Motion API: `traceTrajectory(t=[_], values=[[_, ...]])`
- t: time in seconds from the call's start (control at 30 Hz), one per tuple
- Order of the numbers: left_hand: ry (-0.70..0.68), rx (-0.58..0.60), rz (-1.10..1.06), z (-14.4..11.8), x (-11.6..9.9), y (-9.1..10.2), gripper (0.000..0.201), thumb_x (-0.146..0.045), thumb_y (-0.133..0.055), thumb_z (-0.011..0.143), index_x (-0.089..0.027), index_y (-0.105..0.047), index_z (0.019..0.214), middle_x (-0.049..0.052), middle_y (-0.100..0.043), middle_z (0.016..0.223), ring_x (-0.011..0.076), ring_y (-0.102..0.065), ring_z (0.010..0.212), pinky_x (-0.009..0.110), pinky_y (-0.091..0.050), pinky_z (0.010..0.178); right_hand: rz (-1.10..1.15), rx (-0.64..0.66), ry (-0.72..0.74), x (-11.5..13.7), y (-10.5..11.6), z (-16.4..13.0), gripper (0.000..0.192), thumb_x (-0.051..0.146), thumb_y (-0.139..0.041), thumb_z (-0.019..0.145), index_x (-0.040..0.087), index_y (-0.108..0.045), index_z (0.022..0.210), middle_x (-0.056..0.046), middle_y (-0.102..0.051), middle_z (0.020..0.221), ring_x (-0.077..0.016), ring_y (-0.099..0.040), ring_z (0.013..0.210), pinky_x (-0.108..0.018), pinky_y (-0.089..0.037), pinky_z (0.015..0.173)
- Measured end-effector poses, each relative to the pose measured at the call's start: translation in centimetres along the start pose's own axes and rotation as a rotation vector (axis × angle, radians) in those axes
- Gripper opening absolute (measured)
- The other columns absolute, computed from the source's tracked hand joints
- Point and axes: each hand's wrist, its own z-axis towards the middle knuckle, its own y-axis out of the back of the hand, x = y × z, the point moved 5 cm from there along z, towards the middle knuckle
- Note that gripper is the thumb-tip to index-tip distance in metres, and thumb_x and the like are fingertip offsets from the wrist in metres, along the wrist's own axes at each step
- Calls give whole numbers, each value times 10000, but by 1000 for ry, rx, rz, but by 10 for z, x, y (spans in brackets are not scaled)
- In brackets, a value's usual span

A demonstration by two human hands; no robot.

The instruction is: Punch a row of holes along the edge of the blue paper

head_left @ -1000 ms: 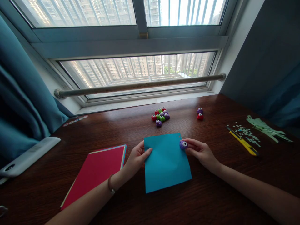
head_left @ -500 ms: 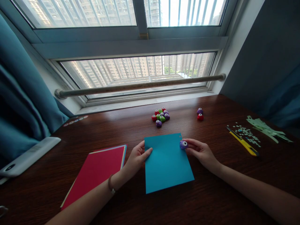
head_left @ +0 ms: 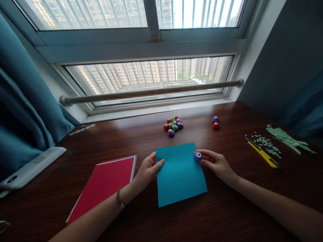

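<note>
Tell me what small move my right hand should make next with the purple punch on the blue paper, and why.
Probably press the purple punch down. It sits clipped on the right edge of the blue sheet, near the top corner, pinched by your right hand, while your left hand steadies the opposite edge, so the paper looks ready for a cut.

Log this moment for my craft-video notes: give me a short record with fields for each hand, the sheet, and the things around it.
left hand: holds the left edge of the teal sheet, thumb on top
right hand: grips a purple punch at the sheet's right edge, near its far corner
teal sheet: lies on the wooden desk
left of it: red paper stack
behind it: cluster of punches; two more punches further right
far right: yellow utility knife, paper bits, green strips
</note>
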Motion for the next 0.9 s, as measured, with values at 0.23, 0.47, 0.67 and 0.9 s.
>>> traceTrajectory(t=[0.23,0.47,0.67,0.9], values=[[41,54,78,0,1,-1,402,-352,-733,667,-147,-610,990,62,-667,793,196,-622,670,269,-503,580,-368,97,68,7,4,4,324,299,-628,782,227,-608,1098,-43,-622,1051,-217,-575,960,-364,-471,854],[79,164,222,4,16,-2,367,-359,-623,784,-121,-524,1045,47,-627,790,143,-593,617,225,-477,524,-673,95,181,9,6,5,242,305,-644,775,271,-660,1014,-47,-580,1093,-261,-469,1041,-419,-375,923],[153,178,331,4,24,-1,453,-413,-611,763,-107,-475,1068,10,-580,697,127,-562,505,199,-441,395,-786,112,141,12,4,6,235,281,-632,794,265,-655,1027,-41,-562,993,-225,-458,967,-371,-381,875],[176,144,529,4,23,2,437,-445,-589,737,-110,-492,999,15,-570,730,148,-572,496,239,-459,378,-790,141,142,14,2,4,263,199,-623,797,268,-625,1051,-17,-565,979,-201,-453,953,-341,-373,869]])
